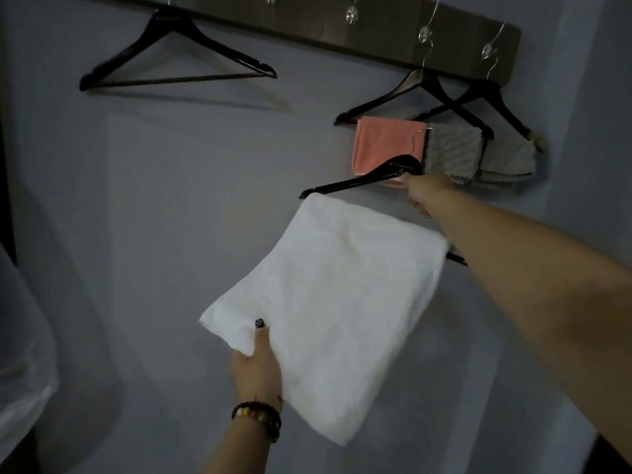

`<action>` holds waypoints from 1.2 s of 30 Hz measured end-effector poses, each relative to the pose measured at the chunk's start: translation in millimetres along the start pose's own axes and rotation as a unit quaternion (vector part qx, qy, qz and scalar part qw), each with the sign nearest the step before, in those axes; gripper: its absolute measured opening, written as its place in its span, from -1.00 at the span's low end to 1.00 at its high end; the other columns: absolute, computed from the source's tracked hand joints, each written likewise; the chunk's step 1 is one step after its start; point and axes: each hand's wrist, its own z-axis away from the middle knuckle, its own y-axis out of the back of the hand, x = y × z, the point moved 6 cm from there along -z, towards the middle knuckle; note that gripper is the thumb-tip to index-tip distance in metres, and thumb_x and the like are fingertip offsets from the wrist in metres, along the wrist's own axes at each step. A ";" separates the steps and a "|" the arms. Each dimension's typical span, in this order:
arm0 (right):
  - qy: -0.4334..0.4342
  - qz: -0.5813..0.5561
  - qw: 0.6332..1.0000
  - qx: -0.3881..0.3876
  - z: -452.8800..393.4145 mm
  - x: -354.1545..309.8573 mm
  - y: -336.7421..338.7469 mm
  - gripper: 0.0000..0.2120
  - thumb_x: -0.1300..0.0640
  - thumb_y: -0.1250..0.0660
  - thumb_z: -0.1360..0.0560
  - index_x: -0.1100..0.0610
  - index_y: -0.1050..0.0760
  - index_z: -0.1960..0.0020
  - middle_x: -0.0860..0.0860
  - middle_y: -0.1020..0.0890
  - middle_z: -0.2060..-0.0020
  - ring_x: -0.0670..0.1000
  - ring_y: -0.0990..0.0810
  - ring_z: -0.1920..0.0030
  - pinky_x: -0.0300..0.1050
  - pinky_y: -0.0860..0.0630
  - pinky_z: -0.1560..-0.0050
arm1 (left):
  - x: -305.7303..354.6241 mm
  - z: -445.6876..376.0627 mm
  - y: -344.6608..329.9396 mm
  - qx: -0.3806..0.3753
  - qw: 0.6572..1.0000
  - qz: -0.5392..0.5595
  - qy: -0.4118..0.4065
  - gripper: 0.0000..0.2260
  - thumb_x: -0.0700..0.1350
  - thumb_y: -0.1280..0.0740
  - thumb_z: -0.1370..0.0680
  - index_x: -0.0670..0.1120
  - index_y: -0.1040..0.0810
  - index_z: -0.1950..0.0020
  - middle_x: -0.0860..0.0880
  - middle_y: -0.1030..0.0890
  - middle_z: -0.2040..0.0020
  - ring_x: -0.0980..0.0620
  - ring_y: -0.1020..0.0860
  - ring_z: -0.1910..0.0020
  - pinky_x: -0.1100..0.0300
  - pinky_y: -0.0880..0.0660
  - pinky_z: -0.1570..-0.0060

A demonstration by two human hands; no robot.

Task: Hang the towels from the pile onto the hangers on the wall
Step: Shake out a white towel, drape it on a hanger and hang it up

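A white towel [338,295] hangs folded over the bar of a black hanger [362,181] held out in front of the wall. My right hand [422,193] grips that hanger near its neck. My left hand [258,364] pinches the towel's lower left corner, thumb on top. On the dark wall rail [307,25] an empty black hanger [171,63] hangs at the left. At the right, one hanger carries a pink towel [383,145] and a grey towel [451,152]; another carries a second grey towel [509,159].
Clear hooks [352,13] sit along the rail between the hangers, some without a hanger. A pale fabric mass [20,336] fills the left edge. The wall below the rail is plain grey.
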 end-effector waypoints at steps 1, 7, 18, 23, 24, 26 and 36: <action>0.003 -0.003 1.000 0.000 -0.5 -2.6 0.6 -0.63 -0.14 -0.27 -0.54 0.20 -0.49 0.00 0.11 -0.57 0.20 0.01 -0.40 0.46 -0.20 -0.27 0.51 | -1.5 -0.3 -0.3 0.000 1.000 0.002 0.001 -0.67 0.09 -0.29 -0.58 -0.07 -0.51 -0.24 -0.03 -0.61 -0.07 -0.07 -0.59 -0.02 0.03 -0.55 0.02; 0.058 0.009 0.998 -0.029 13.6 -33.4 -5.4 -0.63 -0.11 -0.26 -0.56 0.17 -0.42 0.25 0.06 -0.51 0.34 0.02 -0.42 0.43 -0.20 -0.30 0.51 | -30.7 -11.6 8.8 0.027 0.999 -0.023 0.010 -0.60 0.11 -0.31 -0.56 -0.07 -0.49 -0.31 -0.03 -0.60 -0.16 -0.06 -0.56 -0.08 -0.01 -0.51 -0.14; 0.091 -0.110 0.985 -0.099 51.2 -39.9 -8.5 -0.57 -0.14 -0.25 -0.55 0.13 -0.42 0.36 -0.01 -0.40 0.51 -0.08 -0.23 0.62 -0.34 -0.14 0.56 | -114.8 -11.0 -1.4 -0.011 0.984 0.003 0.180 -0.37 0.39 -0.32 -0.38 -0.11 -0.57 -0.16 -0.04 -0.66 0.01 -0.10 -0.62 0.03 -0.06 -0.58 -0.02; 0.075 -0.136 0.980 -0.121 53.4 -29.9 0.6 -0.58 -0.15 -0.25 -0.55 0.13 -0.39 0.32 -0.01 -0.35 0.52 -0.10 -0.18 0.68 -0.37 -0.12 0.59 | -123.5 17.9 -32.3 -0.098 0.968 0.069 0.221 -0.22 0.49 -0.32 -0.20 0.01 -0.57 -0.25 -0.04 -0.66 -0.14 -0.15 -0.60 -0.14 -0.14 -0.46 -0.25; 0.078 -0.137 0.980 -0.123 53.0 -28.2 2.9 -0.58 -0.16 -0.25 -0.55 0.13 -0.39 0.32 0.00 -0.35 0.52 -0.10 -0.18 0.68 -0.36 -0.12 0.59 | -125.8 21.2 -32.8 -0.069 0.970 0.043 0.231 -0.10 0.52 -0.33 -0.17 -0.03 -0.51 -0.33 -0.07 -0.62 -0.21 -0.17 -0.59 -0.17 -0.15 -0.45 -0.25; 0.091 -0.127 0.981 -0.117 50.8 -27.1 9.6 -0.57 -0.18 -0.25 -0.54 0.13 -0.39 0.32 0.00 -0.37 0.52 -0.09 -0.20 0.66 -0.35 -0.13 0.58 | -122.7 24.4 -29.0 0.027 0.975 -0.039 0.219 -0.01 0.50 -0.31 -0.27 -0.12 -0.28 -0.50 -0.12 -0.45 -0.40 -0.21 -0.47 -0.30 -0.14 -0.41 -0.30; 0.102 -0.083 0.988 -0.080 30.2 -15.8 50.2 -0.56 -0.18 -0.24 -0.55 0.14 -0.38 0.31 0.02 -0.40 0.48 -0.08 -0.24 0.68 -0.37 -0.16 0.61 | -112.9 13.0 -32.5 0.103 0.980 -0.168 0.040 -0.44 0.25 -0.24 -0.54 -0.09 -0.44 -0.40 -0.13 -0.54 -0.30 -0.20 -0.48 -0.26 -0.05 -0.39 -0.30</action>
